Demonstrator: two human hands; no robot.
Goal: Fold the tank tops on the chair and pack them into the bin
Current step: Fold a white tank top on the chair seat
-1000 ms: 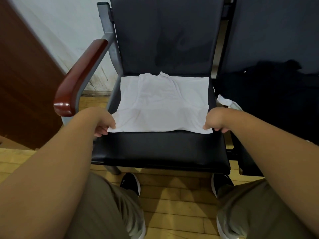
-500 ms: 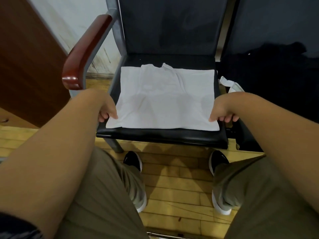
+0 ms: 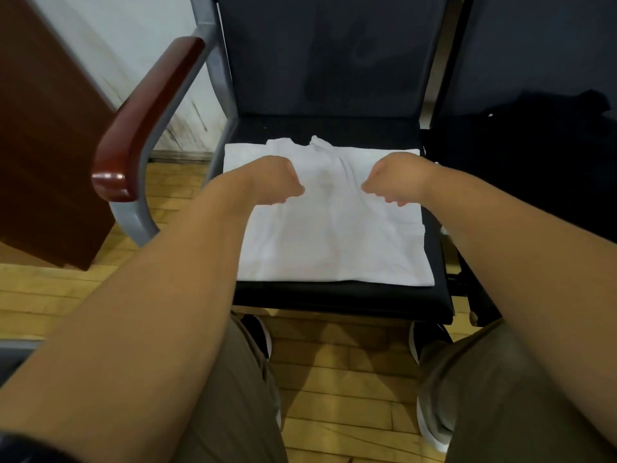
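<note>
Tank top [image 3: 334, 235]: white cloth, spread flat on black padded chair seat [image 3: 334, 299]; front edge is left bare.
Left hand [image 3: 278, 180]: curled at mid-shirt; grip cannot be told.
Right hand [image 3: 392, 182]: likewise curled; grip cannot be told.

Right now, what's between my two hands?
Only the white tank top lies between the left hand and right hand, per the head view.

Wood floor [image 3: 334, 379], scuffed white wall [image 3: 100, 45]
</note>
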